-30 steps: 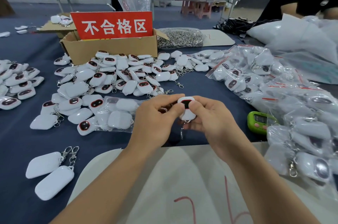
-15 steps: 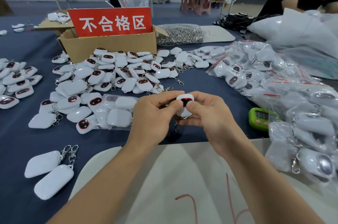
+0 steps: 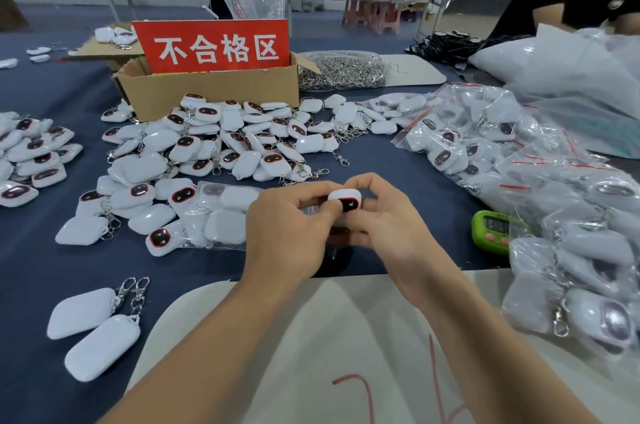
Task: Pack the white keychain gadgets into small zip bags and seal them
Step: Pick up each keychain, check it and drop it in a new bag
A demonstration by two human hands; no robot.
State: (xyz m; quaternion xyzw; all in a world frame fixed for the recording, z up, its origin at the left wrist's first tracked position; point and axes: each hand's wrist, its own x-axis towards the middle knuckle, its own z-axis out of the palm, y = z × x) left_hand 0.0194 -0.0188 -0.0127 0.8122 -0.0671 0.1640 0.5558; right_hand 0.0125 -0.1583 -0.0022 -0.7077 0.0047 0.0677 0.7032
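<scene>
Over the near edge of the blue table point(image 3: 41, 268), the person holds one white keychain gadget point(image 3: 346, 199) up between both hands, its dark, red-rimmed screen turned toward them. The left hand point(image 3: 287, 233) pinches the gadget's left end with thumb and curled forefinger. The right hand point(image 3: 391, 233) wraps curled fingers over the top, with the thumb lower down against it. Both hands are closed on it, neither one slack. Whether a zip bag is already round the gadget I can't say for sure: there is a faint sheen by the left fingertips, but the knuckles hide too much.

My reading is that this is the bagging step for a single piece, either feeding it into a bag's mouth or looking it over first. The next move calls for the gadget and its clasp to sit fully below the zip line, then a pinch run along the strip from end to end. A clasp caught in the mouth would stop the seal.

Plenty is left to do. A heap of loose gadgets point(image 3: 225, 146) lies beyond the hands, in front of the cardboard box point(image 3: 207, 94) with its red sign point(image 3: 211, 46). The filled bags point(image 3: 519, 160) pile up to the right, near a green timer point(image 3: 491, 229).
</scene>
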